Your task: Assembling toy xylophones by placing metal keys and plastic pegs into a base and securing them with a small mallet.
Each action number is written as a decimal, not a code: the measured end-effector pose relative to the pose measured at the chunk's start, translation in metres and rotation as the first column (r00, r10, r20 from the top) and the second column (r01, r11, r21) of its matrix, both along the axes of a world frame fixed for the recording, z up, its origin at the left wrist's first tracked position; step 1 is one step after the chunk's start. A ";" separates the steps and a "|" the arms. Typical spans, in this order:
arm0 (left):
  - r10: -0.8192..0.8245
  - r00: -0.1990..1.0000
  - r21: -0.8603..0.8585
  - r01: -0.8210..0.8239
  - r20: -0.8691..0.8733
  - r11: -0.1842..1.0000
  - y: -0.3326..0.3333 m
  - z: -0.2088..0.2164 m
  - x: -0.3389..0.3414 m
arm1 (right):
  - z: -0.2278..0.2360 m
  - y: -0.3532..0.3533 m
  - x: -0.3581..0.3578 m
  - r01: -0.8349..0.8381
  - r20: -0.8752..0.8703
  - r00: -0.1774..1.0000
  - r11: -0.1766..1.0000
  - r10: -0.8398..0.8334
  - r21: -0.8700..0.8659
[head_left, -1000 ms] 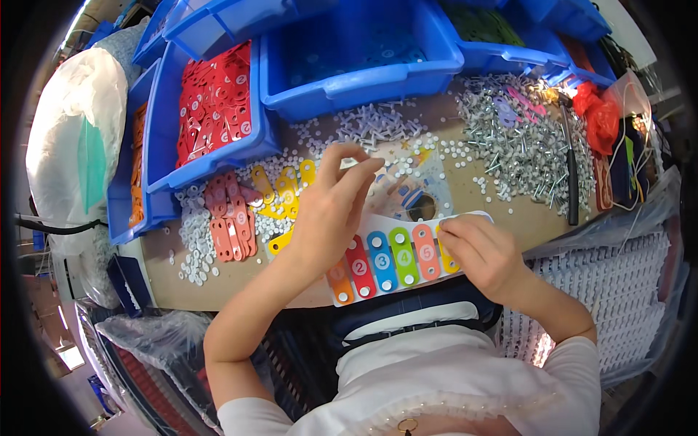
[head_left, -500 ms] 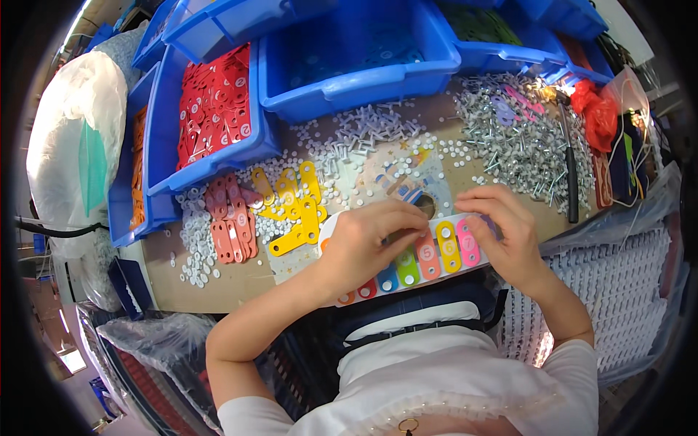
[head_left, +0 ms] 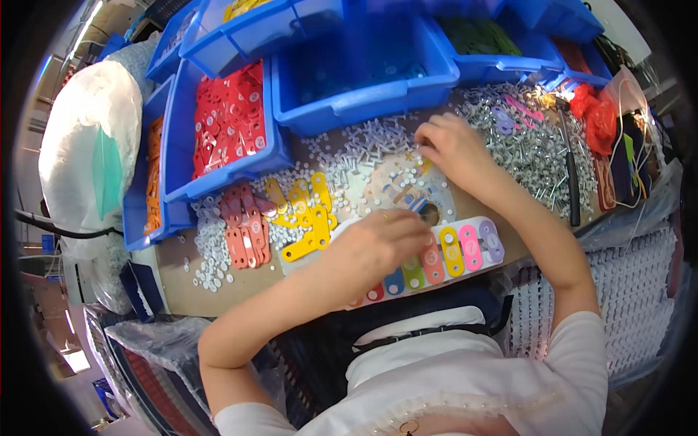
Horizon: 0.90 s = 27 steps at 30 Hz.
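Note:
A long white board (head_left: 438, 226) lies near the table's front edge. Across it sit coloured strips with round ends: a lilac strip (head_left: 492, 242), a pink strip (head_left: 471, 248), a yellow strip (head_left: 451, 251) and several more toward the left. Over the board's left part rests my left hand (head_left: 382, 245), its fingers curled together above the green strip (head_left: 414, 273); what they hold, if anything, is hidden. My right hand (head_left: 454, 149) is beyond the board, fingertips drawn together beside the white rivets (head_left: 374, 138). Anything in its pinch is too small to make out.
Blue bins stand along the back, one with red strips (head_left: 229, 120). Loose yellow strips (head_left: 320, 225) and salmon strips (head_left: 249, 243) lie left of the board, near white caps (head_left: 212, 254). At right are metal rivets (head_left: 523, 160) and a black-handled hammer (head_left: 572, 171).
My right hand has left the board's right end and reached away to the rivets, uncovering the lilac strip. My left hand stays over the board, slightly lower in view.

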<state>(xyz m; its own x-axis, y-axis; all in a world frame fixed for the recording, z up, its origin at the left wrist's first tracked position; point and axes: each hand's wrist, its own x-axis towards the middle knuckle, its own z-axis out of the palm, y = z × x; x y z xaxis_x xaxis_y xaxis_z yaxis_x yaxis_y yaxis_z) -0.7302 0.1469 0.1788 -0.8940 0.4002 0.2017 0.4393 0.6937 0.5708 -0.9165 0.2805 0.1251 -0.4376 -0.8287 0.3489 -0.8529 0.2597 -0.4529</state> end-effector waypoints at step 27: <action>0.238 0.911 -0.192 -0.314 -0.338 0.930 -0.018 -0.035 -0.077 | 0.051 0.116 0.067 0.204 0.377 0.909 0.978 -0.176 -0.035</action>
<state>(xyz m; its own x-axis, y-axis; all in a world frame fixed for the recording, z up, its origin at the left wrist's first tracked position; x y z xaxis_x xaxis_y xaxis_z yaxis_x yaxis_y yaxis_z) -0.8076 0.1293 0.1436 -0.8858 0.2158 0.4108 0.3350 0.9100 0.2443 -0.8495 0.3970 0.1763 -0.6935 -0.6958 0.1868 -0.5584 0.3553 -0.7496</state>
